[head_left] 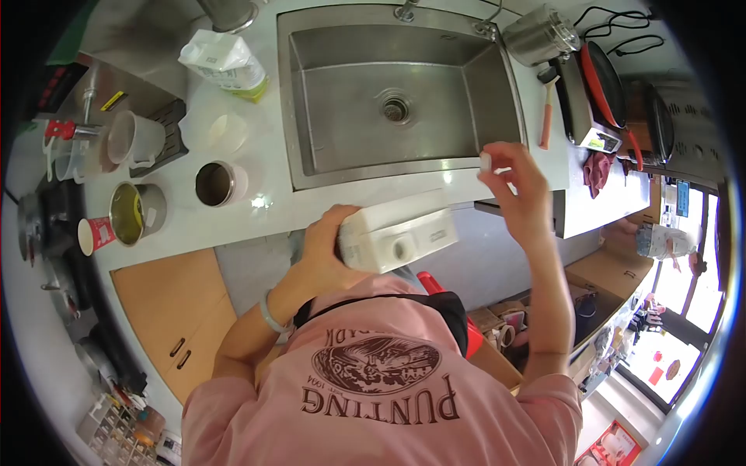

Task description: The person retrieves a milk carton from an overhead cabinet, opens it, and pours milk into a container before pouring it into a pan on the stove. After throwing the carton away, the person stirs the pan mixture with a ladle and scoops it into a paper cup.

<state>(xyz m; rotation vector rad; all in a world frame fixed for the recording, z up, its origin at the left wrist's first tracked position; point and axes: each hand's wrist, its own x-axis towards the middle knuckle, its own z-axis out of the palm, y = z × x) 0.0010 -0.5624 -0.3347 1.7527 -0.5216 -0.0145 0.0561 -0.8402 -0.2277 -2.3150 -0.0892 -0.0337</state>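
My left hand [328, 247] is wrapped round a white carton [400, 229] in front of my chest. The carton is tilted, and a round spout opening shows on the top face turned towards me. To the right, my right hand [519, 186] is raised by the sink's near right corner. Its thumb and fingers pinch a small white cap [486, 161]. Left of the carton, a metal cup [215, 184] stands on the counter. Farther left is a steel pot [137, 211] with something yellow-green inside.
A steel sink [342, 177] is set in the white counter. Another carton [225, 62] and a clear measuring jug [134, 140] stand at left, with a red paper cup [95, 236]. An orange-handled tool [547, 116] and a red-rimmed pan [606, 85] lie at right.
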